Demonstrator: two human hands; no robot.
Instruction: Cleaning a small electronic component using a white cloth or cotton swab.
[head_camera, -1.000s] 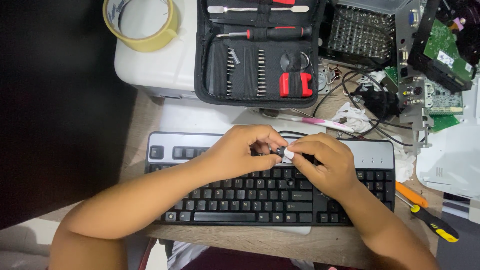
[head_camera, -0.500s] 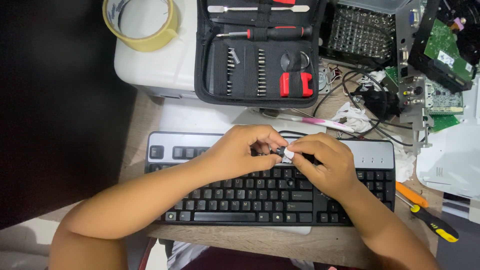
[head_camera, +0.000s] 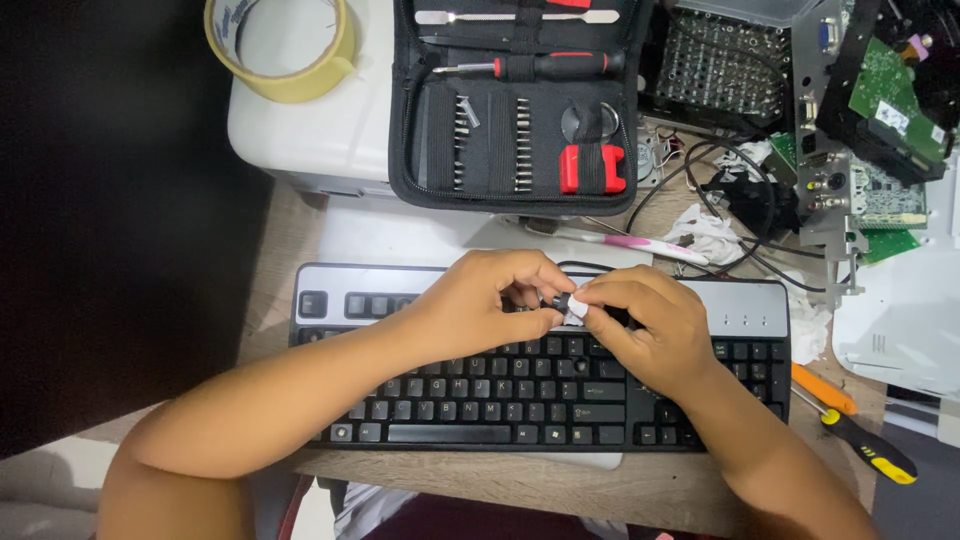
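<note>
**Two hands pinch a small piece over a black keyboard**

Both hands meet above the upper rows of a black keyboard (head_camera: 520, 385) with a silver top strip, which lies on a wooden surface (head_camera: 470, 478). The left hand (head_camera: 490, 300) is curled, its fingertips closed on a small dark piece (head_camera: 558, 301) at the centre. The right hand (head_camera: 645, 325) comes in from the other side, thumb and forefinger pressed on a bit of white material (head_camera: 577, 309) that sits against the dark piece. What the dark piece is cannot be told; it is mostly hidden by the fingers. It is held just above the keys, between the two hands, not resting on the surface

Behind the keyboard an open black tool case (head_camera: 515, 100) lies on a white box (head_camera: 320, 130), with a red-and-black screwdriver (head_camera: 530, 66), rows of bits and a red part strapped inside. A roll of yellowish tape (head_camera: 285, 50) sits on the same box to the left. A pink-and-white toothbrush (head_camera: 625, 241) lies between case and keyboard. To the right are tangled black cables (head_camera: 730, 200), green circuit boards (head_camera: 885, 90) and metal computer parts. Near the right edge of the keyboard lie an orange-handled tool (head_camera: 825, 388) and a yellow-and-black screwdriver (head_camera: 868, 446), close together
</note>
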